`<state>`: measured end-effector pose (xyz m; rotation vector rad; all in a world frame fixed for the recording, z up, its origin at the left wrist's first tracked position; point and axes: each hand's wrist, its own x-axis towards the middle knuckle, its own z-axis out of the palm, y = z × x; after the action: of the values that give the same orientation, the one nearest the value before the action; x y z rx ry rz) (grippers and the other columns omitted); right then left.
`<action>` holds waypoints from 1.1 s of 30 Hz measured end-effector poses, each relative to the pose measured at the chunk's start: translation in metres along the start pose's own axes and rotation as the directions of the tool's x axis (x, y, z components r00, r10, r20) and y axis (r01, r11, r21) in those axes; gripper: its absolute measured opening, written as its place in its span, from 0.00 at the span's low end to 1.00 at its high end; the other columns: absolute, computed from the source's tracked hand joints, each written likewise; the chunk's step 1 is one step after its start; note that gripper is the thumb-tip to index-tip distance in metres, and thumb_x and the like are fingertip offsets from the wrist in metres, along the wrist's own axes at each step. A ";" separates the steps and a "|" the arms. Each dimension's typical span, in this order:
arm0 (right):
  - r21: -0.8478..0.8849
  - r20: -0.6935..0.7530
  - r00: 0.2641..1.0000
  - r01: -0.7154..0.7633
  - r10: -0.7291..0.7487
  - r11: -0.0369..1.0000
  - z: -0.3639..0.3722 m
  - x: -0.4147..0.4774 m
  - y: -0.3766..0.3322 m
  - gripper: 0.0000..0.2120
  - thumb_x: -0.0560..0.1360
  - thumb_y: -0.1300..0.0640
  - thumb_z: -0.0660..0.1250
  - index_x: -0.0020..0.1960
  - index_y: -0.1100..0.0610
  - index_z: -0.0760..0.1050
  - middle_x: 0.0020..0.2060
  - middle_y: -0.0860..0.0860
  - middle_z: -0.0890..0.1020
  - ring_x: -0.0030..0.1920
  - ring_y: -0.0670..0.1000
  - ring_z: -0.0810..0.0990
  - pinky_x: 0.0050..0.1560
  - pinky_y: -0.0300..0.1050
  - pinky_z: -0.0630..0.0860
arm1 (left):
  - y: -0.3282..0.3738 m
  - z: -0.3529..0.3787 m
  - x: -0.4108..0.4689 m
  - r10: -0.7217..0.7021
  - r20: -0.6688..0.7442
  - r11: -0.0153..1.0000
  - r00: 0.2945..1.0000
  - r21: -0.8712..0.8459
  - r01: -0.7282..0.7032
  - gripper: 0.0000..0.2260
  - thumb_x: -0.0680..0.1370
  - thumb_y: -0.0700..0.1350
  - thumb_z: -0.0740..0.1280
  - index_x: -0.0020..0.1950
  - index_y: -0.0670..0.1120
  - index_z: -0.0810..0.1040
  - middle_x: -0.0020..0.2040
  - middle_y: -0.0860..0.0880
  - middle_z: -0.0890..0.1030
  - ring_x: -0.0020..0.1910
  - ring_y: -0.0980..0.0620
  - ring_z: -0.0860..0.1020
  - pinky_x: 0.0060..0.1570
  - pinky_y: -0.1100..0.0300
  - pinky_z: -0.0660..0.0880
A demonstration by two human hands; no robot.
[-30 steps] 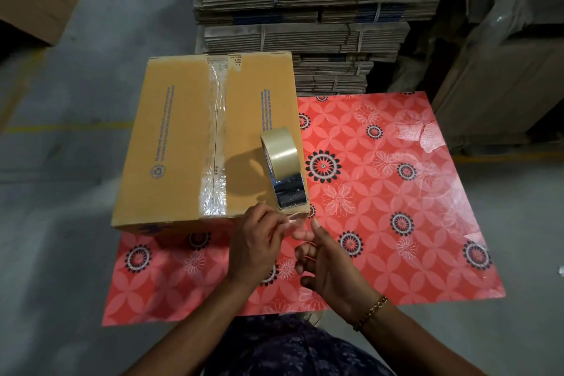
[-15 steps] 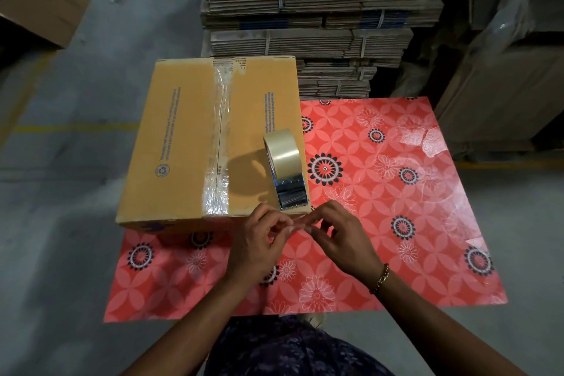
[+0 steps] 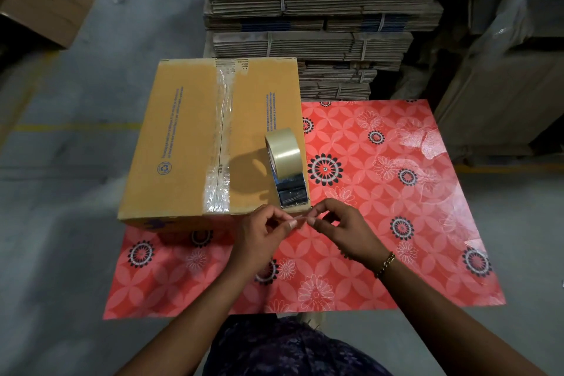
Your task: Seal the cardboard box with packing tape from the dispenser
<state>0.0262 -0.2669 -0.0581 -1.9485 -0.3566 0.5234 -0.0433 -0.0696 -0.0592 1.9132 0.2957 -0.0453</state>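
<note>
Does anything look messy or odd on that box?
Yes. The clear tape along the cardboard box seam is wrinkled and bunched, widest near the front edge, rather than flat. The tape roll stands on edge at the box's right side.

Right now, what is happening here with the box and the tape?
A person is sealing a cardboard box that sits on a red flowered mat. Clear tape already runs along the box's centre seam. The tape dispenser stands on the box top, near its right front corner. Just in front of it, the left hand and right hand pinch a small piece of tape between their fingertips.
</note>
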 end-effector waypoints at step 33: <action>0.626 0.058 0.876 -0.405 0.479 0.666 0.034 -0.004 -0.019 0.05 0.76 0.54 0.73 0.45 0.55 0.79 0.36 0.51 0.82 0.31 0.46 0.77 0.28 0.38 0.70 | 0.026 0.024 0.010 -0.512 0.019 0.766 0.859 -0.443 0.466 0.10 0.74 0.39 0.73 0.37 0.47 0.74 0.30 0.49 0.83 0.30 0.55 0.80 0.23 0.66 0.68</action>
<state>0.0051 -0.2345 -0.0525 -1.3779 0.3624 0.7324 -0.0252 -0.0983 -0.0460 1.3495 0.8096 -0.2134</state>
